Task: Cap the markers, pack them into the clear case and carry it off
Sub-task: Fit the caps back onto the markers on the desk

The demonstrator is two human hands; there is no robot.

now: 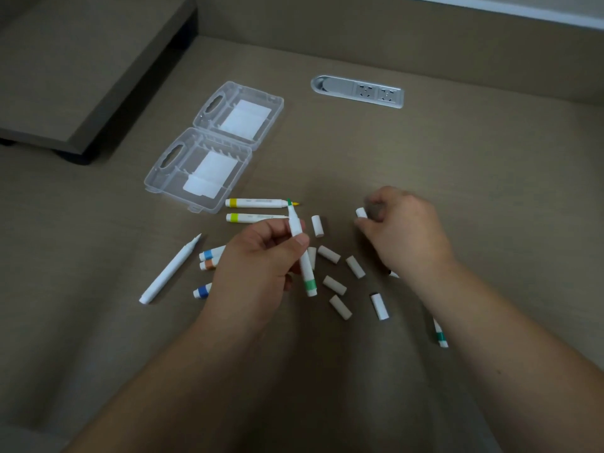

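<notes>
left hand pinches green marker, tip at 12 o'clock | right hand pinches white cap | open clear case at 11 o'clock — loose caps between hands

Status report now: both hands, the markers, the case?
Left hand grips uncapped green-banded white marker. Right hand pinches white cap. Clear plastic case open, no markers inside. Loose caps on table.

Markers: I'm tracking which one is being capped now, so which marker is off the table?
The green-banded marker, gripped in the left hand with its green tip up. All other markers lie on the table.
</notes>
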